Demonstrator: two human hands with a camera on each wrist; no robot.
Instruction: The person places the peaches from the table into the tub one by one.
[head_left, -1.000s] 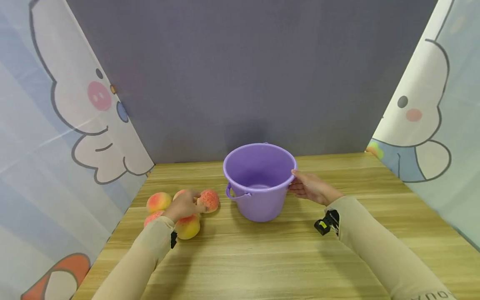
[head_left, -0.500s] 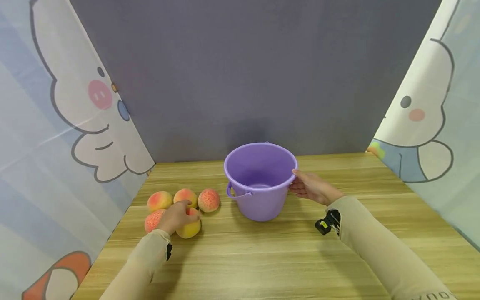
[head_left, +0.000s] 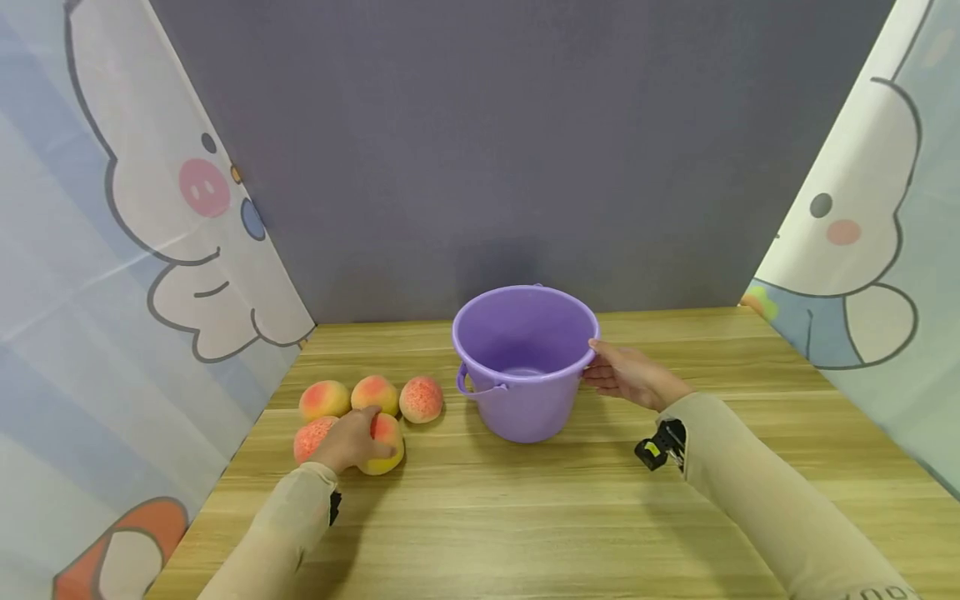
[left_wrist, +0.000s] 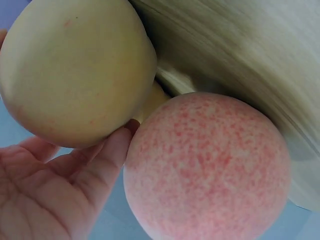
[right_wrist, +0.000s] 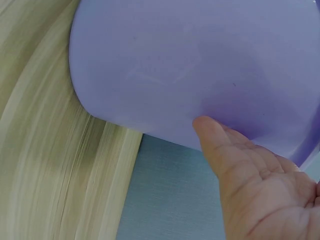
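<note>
Several peaches lie grouped on the left of the table. My left hand (head_left: 349,441) has its thumb and fingers around the front yellow-and-red peach (head_left: 390,454), whose pale yellow side (left_wrist: 75,75) fills the upper left of the left wrist view. Close beside those fingers is a speckled pink peach (left_wrist: 210,165), partly covered by the hand in the head view. Mid-table stands a purple bucket (head_left: 528,408), upright, with no contents visible. My right hand (head_left: 633,377) touches its right side, thumb at the rim and straight fingers (right_wrist: 212,132) against the outer wall.
Behind the held peach lie a yellow-red peach (head_left: 324,401), another yellow-red peach (head_left: 375,393) and a red speckled peach (head_left: 422,399). The bucket's handle (head_left: 480,390) hangs on its left front. A grey panel (head_left: 525,150) borders the wooden table (head_left: 525,525) at the back.
My left hand has drawn back from between the rear peaches toward the front yellow-red peach, and its fingers have settled around it. My right hand stays on the bucket.
</note>
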